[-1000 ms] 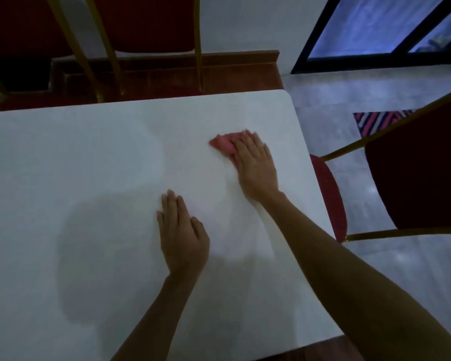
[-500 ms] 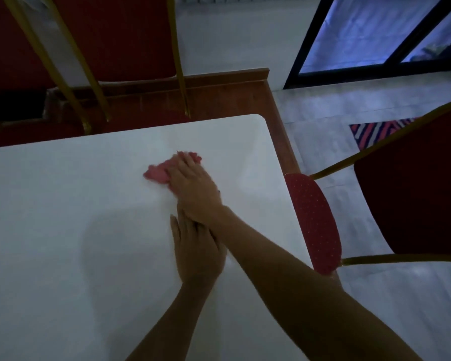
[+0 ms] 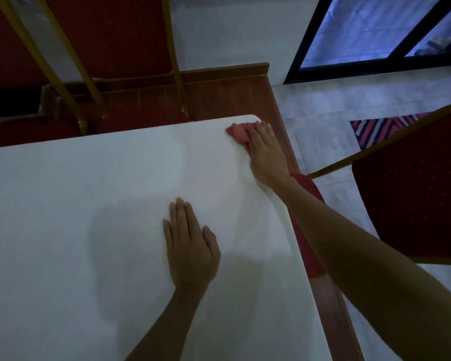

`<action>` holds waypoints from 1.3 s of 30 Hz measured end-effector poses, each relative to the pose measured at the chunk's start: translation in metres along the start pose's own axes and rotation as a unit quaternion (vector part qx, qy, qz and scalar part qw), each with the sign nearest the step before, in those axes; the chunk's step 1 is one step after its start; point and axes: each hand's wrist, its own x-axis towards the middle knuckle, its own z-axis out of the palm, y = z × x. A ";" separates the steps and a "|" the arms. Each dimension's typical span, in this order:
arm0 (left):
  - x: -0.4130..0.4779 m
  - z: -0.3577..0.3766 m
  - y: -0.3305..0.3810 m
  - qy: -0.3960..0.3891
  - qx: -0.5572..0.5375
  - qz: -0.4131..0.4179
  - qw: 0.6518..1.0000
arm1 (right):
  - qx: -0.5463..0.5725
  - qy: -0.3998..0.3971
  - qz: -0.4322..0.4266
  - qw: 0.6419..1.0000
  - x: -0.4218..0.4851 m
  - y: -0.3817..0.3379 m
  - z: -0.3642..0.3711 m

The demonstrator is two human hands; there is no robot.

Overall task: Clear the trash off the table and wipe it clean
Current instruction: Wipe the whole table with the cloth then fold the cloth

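Pressing pink cloth (image 3: 237,132) with right hand (image 3: 266,155), left hand (image 3: 190,247) flat on table (image 3: 63,209)

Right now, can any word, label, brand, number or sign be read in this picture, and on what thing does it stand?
None: no readable text is in view.
The white table, the pink cloth under the right hand and the red chair carry no writing.
The striped rug shows only a pattern.

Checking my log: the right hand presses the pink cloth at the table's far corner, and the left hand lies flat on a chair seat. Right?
No. In the head view the left hand lies flat on the white table itself.
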 end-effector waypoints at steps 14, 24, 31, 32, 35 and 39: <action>0.001 -0.003 -0.002 -0.058 -0.001 -0.005 0.998 | 0.036 -0.029 0.032 0.998 -0.221 -0.055 0.006; -0.092 -0.060 0.013 -0.173 -0.161 -0.026 0.971 | 0.100 -0.099 0.063 0.988 -0.348 -0.065 -0.023; -0.143 -0.078 0.030 -0.196 -0.263 -0.110 0.938 | 0.247 -0.054 0.129 0.959 -0.366 -0.078 -0.069; -0.143 -0.077 0.030 -0.213 -0.252 -0.119 0.936 | 0.267 -0.036 0.159 0.950 -0.366 -0.080 -0.074; -0.143 -0.076 0.031 -0.264 -0.228 -0.112 0.931 | 0.290 -0.002 0.227 0.930 -0.362 -0.081 -0.081; -0.142 -0.078 0.033 -0.298 -0.224 -0.110 0.922 | 0.243 -0.064 0.295 0.922 -0.357 -0.075 -0.081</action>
